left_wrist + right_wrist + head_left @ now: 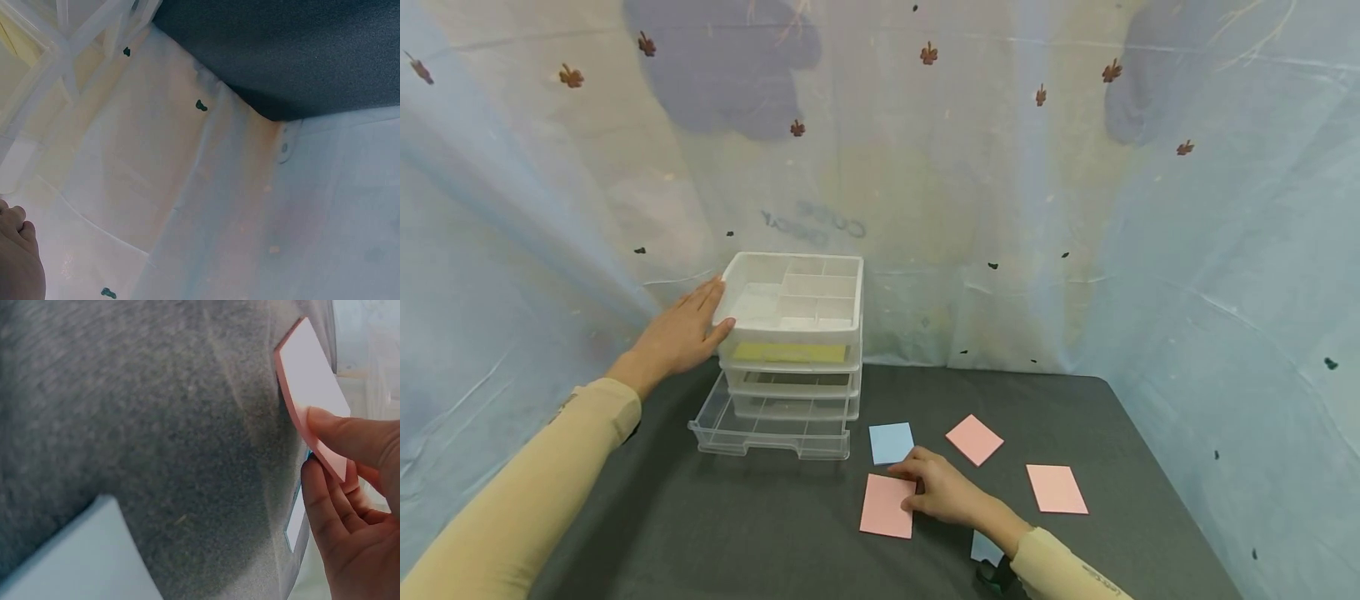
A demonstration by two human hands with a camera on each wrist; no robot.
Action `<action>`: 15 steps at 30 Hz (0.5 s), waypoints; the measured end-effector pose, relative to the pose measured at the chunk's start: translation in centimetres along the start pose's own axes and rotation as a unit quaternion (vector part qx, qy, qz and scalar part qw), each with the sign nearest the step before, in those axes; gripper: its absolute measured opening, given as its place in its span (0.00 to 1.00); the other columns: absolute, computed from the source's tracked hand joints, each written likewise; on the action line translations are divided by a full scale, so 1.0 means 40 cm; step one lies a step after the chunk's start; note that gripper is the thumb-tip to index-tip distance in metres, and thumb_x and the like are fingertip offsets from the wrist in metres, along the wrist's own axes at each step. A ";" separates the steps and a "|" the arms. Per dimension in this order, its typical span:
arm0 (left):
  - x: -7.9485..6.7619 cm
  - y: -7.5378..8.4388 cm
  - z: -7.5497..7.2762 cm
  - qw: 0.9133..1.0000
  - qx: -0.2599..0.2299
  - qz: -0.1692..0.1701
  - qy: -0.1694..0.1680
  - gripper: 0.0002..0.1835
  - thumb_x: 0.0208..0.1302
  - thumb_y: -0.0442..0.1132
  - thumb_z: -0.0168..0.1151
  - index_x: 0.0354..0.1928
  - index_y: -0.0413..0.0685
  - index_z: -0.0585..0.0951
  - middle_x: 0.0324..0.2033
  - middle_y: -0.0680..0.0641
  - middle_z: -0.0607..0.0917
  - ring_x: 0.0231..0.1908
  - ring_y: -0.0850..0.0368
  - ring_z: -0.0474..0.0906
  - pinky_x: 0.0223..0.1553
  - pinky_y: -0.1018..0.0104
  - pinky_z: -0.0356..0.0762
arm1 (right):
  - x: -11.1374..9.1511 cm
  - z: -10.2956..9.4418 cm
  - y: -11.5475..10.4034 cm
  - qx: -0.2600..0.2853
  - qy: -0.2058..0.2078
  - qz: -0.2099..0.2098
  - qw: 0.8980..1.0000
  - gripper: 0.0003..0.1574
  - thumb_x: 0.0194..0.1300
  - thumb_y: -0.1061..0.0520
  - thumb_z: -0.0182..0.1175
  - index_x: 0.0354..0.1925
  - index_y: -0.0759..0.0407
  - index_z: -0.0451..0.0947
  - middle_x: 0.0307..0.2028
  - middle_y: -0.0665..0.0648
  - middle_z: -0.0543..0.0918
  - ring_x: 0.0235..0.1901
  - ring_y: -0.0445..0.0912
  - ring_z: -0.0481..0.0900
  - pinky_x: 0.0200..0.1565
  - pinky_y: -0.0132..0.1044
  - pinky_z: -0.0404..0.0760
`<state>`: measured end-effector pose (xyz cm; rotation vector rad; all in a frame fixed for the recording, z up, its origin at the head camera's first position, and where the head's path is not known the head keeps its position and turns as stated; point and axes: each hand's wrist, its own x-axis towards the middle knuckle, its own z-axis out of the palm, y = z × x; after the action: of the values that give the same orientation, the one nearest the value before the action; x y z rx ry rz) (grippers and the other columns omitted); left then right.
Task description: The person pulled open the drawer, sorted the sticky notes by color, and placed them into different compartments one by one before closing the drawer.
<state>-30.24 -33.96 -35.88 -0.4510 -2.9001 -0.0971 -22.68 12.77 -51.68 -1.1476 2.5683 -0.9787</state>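
Note:
My right hand [943, 492] pinches the right edge of a pink sticky note pad [883, 510], thumb on top and fingers beneath. In the right wrist view the pad [312, 375] tilts up at the thumb. Just behind it lies a blue sticky note pad [891, 442]. My left hand [681, 333], fingers straight, rests against the left side of a clear plastic drawer organizer [805, 335]. Its bottom drawer [775, 446] is pulled out furthest toward me, and a yellow sheet or pad [790, 352] shows through the front below the top tray.
Two more pink pads [974, 440] lie to the right on the dark table [775, 533]. Another blue pad [985, 547] is partly hidden by my right wrist. A pale patterned curtain [910, 208] hangs behind the table and along its sides.

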 end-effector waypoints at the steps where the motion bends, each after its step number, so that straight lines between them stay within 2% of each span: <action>1: 0.000 -0.001 0.001 1.000 0.000 0.000 0.000 0.44 0.84 0.60 0.37 0.82 0.33 0.41 0.82 0.32 0.43 0.80 0.33 0.42 0.78 0.36 0.45 | -0.001 0.000 0.000 0.004 0.003 0.000 1.000 0.26 0.59 0.67 0.75 0.57 0.62 0.86 0.41 0.49 0.78 0.33 0.42 0.77 0.35 0.27 0.79; 11: 0.002 -0.002 0.003 1.000 -0.003 -0.001 -0.001 0.44 0.84 0.60 0.38 0.82 0.33 0.41 0.82 0.33 0.42 0.80 0.33 0.41 0.78 0.36 0.44 | -0.011 0.000 0.006 0.037 0.034 -0.009 0.999 0.16 0.64 0.66 0.72 0.50 0.57 0.89 0.41 0.50 0.81 0.36 0.36 0.77 0.38 0.33 0.84; 15: 0.001 -0.002 0.002 1.000 -0.006 -0.002 -0.002 0.44 0.84 0.60 0.38 0.82 0.34 0.41 0.82 0.33 0.42 0.81 0.34 0.40 0.78 0.36 0.43 | -0.015 0.001 0.009 0.059 0.052 -0.005 0.997 0.13 0.67 0.65 0.69 0.49 0.57 0.89 0.39 0.50 0.85 0.36 0.35 0.80 0.38 0.31 0.85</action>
<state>-30.33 -34.00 -35.97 -0.4475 -2.9071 -0.1145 -22.48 13.37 -51.99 -1.1068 2.5452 -1.2052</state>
